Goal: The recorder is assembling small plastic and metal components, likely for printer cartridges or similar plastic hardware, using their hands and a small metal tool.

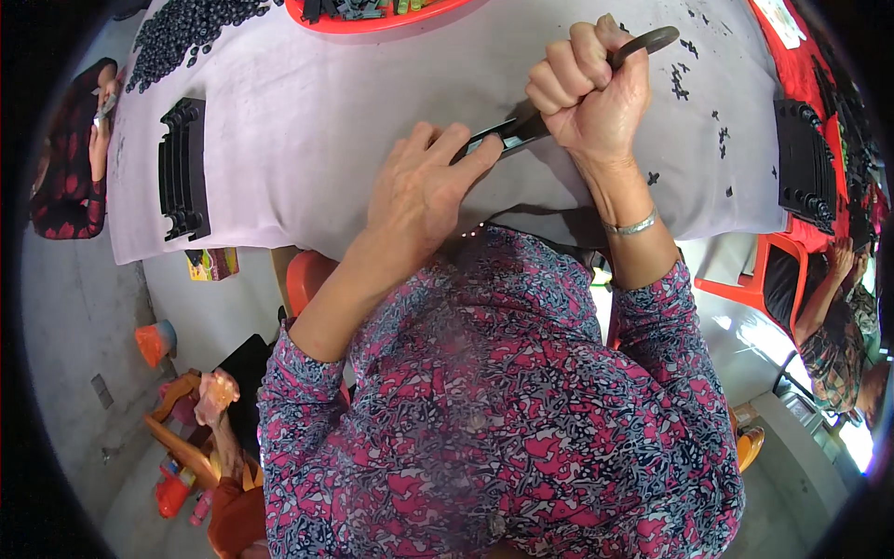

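Note:
My right hand point(596, 98) is closed in a fist around a dark-handled hand tool point(656, 39). The handle's curved, rounded end sticks out past my thumb; the fist hides much of the tool, so its exact kind does not show. Just to the left, my left hand point(421, 182) is closed, pinching a narrow black part point(494, 133) between thumb and fingers. A pale, shiny strip shows along that part, whose far end meets the tool's dark front. Both hands are above the cloth-covered table point(307, 112), near its front edge.
Black ribbed racks point(184, 168) stand at the left, with a similar black stack point(806, 166) at the right. A red tray point(391, 22) of small parts, a heap of black round pieces point(191, 35) and scattered black bits point(679, 86) lie on the cloth. Other people sit at both sides.

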Action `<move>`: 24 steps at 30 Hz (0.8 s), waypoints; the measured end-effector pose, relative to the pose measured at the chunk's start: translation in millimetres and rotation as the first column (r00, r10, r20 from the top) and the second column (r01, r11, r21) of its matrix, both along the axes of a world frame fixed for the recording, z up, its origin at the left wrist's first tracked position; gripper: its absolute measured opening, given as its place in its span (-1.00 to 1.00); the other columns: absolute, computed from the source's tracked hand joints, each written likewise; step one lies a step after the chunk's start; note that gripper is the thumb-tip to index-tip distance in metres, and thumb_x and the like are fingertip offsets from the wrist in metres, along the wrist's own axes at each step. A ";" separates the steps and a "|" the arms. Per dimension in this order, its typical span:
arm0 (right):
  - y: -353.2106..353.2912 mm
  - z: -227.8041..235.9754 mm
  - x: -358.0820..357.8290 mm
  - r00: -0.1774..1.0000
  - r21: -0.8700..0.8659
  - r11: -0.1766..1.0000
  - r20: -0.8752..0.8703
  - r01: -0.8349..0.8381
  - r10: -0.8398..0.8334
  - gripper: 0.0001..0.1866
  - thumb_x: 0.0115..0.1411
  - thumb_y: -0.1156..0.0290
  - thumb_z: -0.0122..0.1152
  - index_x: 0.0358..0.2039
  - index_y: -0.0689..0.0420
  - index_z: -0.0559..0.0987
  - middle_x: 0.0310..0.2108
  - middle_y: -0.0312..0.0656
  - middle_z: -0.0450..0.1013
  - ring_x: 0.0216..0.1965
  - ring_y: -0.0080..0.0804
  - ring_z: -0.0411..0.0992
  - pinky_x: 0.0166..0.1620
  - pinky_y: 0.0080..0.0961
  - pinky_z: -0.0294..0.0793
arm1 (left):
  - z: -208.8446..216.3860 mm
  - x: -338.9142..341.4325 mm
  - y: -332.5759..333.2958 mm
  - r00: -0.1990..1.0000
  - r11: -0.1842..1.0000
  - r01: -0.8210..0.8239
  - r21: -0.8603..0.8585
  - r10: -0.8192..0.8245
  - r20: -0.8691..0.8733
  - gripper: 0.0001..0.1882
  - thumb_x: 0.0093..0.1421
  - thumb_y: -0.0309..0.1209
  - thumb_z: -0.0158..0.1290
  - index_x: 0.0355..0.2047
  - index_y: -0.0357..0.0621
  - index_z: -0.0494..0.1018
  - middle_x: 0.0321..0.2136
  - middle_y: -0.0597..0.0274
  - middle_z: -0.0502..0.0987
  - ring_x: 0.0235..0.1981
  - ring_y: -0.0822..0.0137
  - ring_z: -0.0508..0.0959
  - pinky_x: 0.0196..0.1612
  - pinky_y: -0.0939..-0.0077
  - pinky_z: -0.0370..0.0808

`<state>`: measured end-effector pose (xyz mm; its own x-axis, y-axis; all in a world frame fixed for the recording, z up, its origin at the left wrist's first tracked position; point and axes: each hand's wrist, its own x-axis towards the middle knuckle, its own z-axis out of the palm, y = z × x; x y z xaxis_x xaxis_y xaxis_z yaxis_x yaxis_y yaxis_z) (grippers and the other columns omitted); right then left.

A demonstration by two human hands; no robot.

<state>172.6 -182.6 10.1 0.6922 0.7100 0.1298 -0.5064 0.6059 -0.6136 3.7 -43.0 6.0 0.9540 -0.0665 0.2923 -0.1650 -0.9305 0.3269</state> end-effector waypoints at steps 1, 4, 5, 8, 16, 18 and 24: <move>-0.2 0.8 -1.4 1.000 -0.013 1.000 0.006 0.014 -0.014 -0.48 0.40 0.04 -0.25 -0.70 -0.07 0.06 -0.76 -0.47 -0.12 -0.70 -0.61 -0.23 -0.62 -0.53 -0.23 | -0.1 0.2 0.0 1.000 1.000 0.002 0.000 -0.002 0.004 -0.61 0.12 -0.48 0.00 -0.02 0.02 0.53 -0.25 0.28 0.45 -0.25 0.18 0.44 -0.19 0.29 0.44; 2.4 2.7 -9.2 0.998 -0.047 0.997 0.025 0.065 -0.064 -0.49 0.40 0.05 -0.24 -0.70 -0.07 0.05 -0.74 -0.47 -0.11 -0.70 -0.61 -0.22 -0.62 -0.54 -0.21 | 0.8 0.5 -0.3 1.000 1.000 0.011 -0.018 -0.011 0.009 -0.60 0.11 -0.52 0.02 -0.02 0.02 0.53 -0.25 0.24 0.46 -0.24 0.13 0.44 -0.19 0.27 0.45; 5.0 1.1 -13.0 0.996 -0.057 0.995 0.032 0.088 -0.086 -0.49 0.40 0.05 -0.24 -0.69 -0.07 0.05 -0.73 -0.47 -0.10 -0.70 -0.62 -0.22 -0.62 -0.54 -0.20 | 2.1 0.8 -0.3 1.000 0.999 0.016 -0.037 -0.016 0.008 -0.58 0.09 -0.56 0.05 -0.01 0.00 0.54 -0.26 0.20 0.46 -0.24 0.10 0.44 -0.18 0.24 0.46; 13.8 18.0 -27.7 0.970 -0.075 0.989 0.217 0.130 -0.111 -0.55 0.39 0.12 -0.26 -0.66 -0.04 0.07 -0.71 -0.45 -0.06 -0.70 -0.62 -0.18 -0.61 -0.55 -0.17 | 7.6 1.0 1.9 1.000 0.998 0.030 -0.049 -0.030 0.002 -0.56 0.07 -0.61 0.07 0.00 -0.03 0.54 -0.25 0.15 0.46 -0.23 0.06 0.44 -0.17 0.22 0.47; 11.0 26.1 -19.8 0.967 -0.101 0.966 0.119 0.237 -0.225 -0.57 0.35 0.16 -0.28 -0.67 -0.01 0.09 -0.73 -0.44 -0.09 -0.70 -0.61 -0.15 -0.62 -0.54 -0.17 | 9.8 2.7 3.6 0.999 0.999 0.030 -0.045 -0.031 -0.017 -0.56 0.07 -0.60 0.11 0.01 -0.07 0.51 -0.22 0.13 0.46 -0.22 0.03 0.46 -0.16 0.19 0.45; -0.6 42.6 -16.5 0.969 -0.091 0.965 0.060 0.246 -0.242 -0.57 0.35 0.14 -0.28 -0.67 -0.02 0.09 -0.74 -0.44 -0.09 -0.70 -0.61 -0.16 -0.62 -0.53 -0.18 | 9.3 1.1 5.2 1.000 0.990 0.021 -0.138 -0.019 0.017 -0.59 0.09 -0.56 0.15 -0.01 -0.11 0.48 -0.21 0.10 0.45 -0.21 -0.01 0.48 -0.16 0.16 0.45; -47.6 31.6 16.5 0.982 0.087 0.984 0.097 0.154 -0.162 -0.42 0.39 -0.11 -0.16 -0.68 -0.04 0.12 -0.72 -0.44 -0.09 -0.64 -0.57 -0.17 -0.57 -0.52 -0.18 | 27.6 9.6 -1.9 0.999 0.976 -0.046 -0.213 0.042 -0.022 -0.60 0.09 -0.45 0.21 -0.05 -0.22 0.44 -0.21 0.04 0.45 -0.20 -0.07 0.50 -0.17 0.13 0.44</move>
<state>189.1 -230.2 41.7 0.7748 0.5771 0.2582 -0.3363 0.7220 -0.6047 13.3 -44.9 33.6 0.9595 0.0379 0.2790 -0.1182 -0.8452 0.5212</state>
